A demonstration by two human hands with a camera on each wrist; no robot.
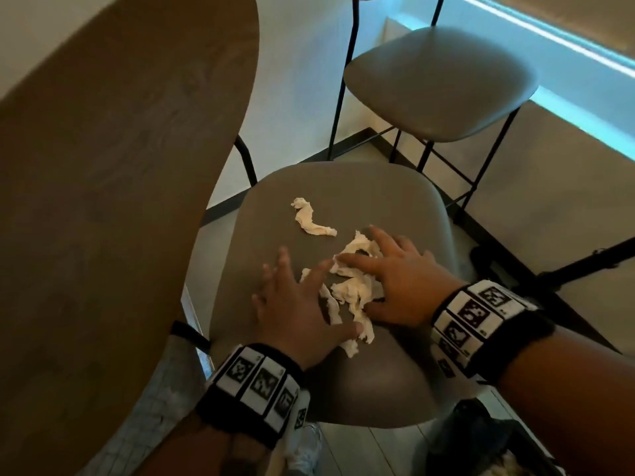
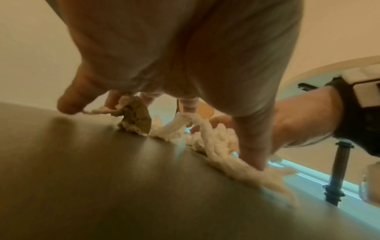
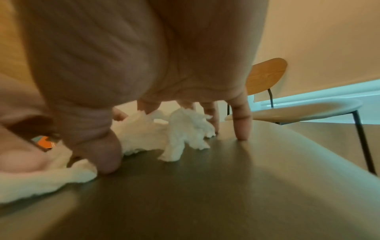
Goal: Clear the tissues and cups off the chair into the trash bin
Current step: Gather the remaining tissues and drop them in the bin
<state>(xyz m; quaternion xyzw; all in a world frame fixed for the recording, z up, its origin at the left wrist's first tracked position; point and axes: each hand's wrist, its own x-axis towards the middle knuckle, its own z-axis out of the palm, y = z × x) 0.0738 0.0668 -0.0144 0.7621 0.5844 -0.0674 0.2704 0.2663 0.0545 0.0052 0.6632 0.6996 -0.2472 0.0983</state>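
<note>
Several crumpled white tissues [image 1: 354, 290] lie in a loose pile on the grey chair seat [image 1: 378, 201]. One twisted tissue [image 1: 311, 219] lies apart, farther back on the seat. My left hand [image 1: 292, 304] rests flat on the seat left of the pile, fingers spread, its thumb touching the near strands. My right hand [image 1: 398, 280] is spread over the pile's right side, fingertips on the tissues. The left wrist view shows the left hand [image 2: 185, 56] over the tissues [image 2: 213, 138]. The right wrist view shows the right hand [image 3: 144, 56] with fingertips down around the tissues [image 3: 180, 129]. No cup is in view.
A brown wooden table [image 1: 103, 201] overhangs the left side. A second grey chair [image 1: 439, 80] on black legs stands behind. A dark, partly visible container or bag [image 1: 481, 441] sits on the floor at the lower right.
</note>
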